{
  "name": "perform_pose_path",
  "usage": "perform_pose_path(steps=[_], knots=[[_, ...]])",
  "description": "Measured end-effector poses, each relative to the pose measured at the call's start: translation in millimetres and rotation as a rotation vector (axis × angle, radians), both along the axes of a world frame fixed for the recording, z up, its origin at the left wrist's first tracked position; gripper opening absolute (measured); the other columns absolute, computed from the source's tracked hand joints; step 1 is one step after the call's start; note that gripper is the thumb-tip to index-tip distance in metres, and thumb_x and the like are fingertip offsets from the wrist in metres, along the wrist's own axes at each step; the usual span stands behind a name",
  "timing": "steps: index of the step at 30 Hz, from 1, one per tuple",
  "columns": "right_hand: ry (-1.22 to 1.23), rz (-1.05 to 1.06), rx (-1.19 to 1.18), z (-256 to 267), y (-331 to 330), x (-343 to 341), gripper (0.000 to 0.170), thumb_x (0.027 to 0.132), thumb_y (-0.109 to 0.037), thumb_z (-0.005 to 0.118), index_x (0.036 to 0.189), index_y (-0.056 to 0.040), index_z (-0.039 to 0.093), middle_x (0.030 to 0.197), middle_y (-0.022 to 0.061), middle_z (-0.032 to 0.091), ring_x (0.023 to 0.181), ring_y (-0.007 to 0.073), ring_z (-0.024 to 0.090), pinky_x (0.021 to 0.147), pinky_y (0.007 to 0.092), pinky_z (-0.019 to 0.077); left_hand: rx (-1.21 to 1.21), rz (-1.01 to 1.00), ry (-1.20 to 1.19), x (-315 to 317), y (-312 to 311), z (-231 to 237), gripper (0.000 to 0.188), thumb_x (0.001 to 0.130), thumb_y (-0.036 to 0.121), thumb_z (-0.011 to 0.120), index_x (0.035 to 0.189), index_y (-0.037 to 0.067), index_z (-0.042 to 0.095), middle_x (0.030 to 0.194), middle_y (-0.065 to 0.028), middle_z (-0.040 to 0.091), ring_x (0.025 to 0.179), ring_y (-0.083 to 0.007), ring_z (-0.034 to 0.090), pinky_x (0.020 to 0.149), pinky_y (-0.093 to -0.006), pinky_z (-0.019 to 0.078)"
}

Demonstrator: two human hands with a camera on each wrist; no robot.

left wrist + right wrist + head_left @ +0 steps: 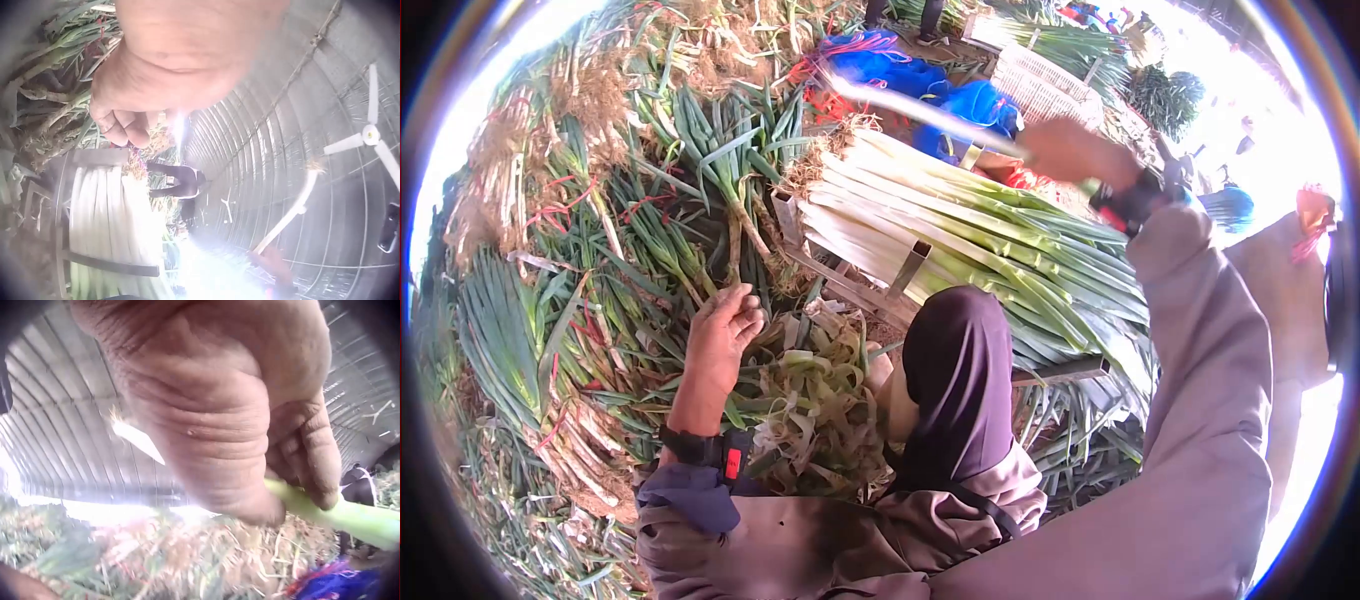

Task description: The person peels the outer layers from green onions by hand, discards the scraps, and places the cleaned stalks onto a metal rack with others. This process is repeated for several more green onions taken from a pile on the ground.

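Observation:
My right hand (1075, 155) is raised above the far side of a metal rack (910, 268). It grips a long green onion (930, 115), whose pale root end points left. In the right wrist view the fingers wrap round the green part of that stalk (365, 524). A thick row of peeled green onions (960, 215) lies in the rack, white ends to the left and leaves to the right. My left hand (722, 330) hovers left of the rack, fingers loosely bent and holding nothing. Unpeeled green onions (745, 225) lie just beyond it.
Stripped outer leaves (815, 410) are heaped beside my knee (960, 370). Bundles of green onions with red ties (530, 330) cover the left side. Blue netting (880, 70) and a white crate (1045, 85) lie behind the rack. A person (178, 181) stands farther off.

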State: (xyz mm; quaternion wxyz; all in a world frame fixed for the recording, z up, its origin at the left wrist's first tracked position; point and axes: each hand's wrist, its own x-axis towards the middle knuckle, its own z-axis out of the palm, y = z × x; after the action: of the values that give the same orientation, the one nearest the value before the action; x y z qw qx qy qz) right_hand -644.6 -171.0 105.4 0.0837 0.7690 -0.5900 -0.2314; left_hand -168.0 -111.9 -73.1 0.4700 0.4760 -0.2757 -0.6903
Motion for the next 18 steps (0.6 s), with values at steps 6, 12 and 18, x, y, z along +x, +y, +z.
perform_pose_path(steps=[6,12,18], knots=[[-0.333,0.030,0.056,-96.0,22.8,-18.9,0.027,0.086,-0.021,0.064,0.095,0.0039,0.069,0.095,0.0234,0.067,0.090,0.0401,0.066,0.081,0.0487,0.0518,0.067,-0.036,-0.099,-15.5,-15.8,-37.1,0.018,0.096,0.022,0.067,0.108,0.008,0.066,0.093,-0.0020,0.067,0.083,-0.0140,0.065,0.078,-0.0288,0.0549],[-0.496,0.101,-0.027,-97.6,32.5,-19.0,0.025,0.093,-0.024,0.060,0.100,0.0006,0.063,0.099,0.0195,0.060,0.095,0.0387,0.063,0.085,0.0486,0.0494,0.049,-0.079,-0.258,-40.6,-36.7,-47.9,0.021,0.098,0.021,0.064,0.112,0.006,0.063,0.097,-0.0040,0.066,0.086,-0.0140,0.065,0.079,-0.0283,0.0545],[-0.368,0.139,0.059,-124.3,0.4,-0.6,0.023,0.095,-0.024,0.059,0.097,-0.0008,0.063,0.097,0.0200,0.060,0.089,0.0383,0.064,0.079,0.0494,0.0499,-0.394,-0.125,-0.566,-112.4,-78.2,-41.6,0.023,0.099,0.018,0.061,0.110,-0.002,0.062,0.106,-0.0100,0.066,0.091,-0.0160,0.065,0.083,-0.0270,0.0521]])
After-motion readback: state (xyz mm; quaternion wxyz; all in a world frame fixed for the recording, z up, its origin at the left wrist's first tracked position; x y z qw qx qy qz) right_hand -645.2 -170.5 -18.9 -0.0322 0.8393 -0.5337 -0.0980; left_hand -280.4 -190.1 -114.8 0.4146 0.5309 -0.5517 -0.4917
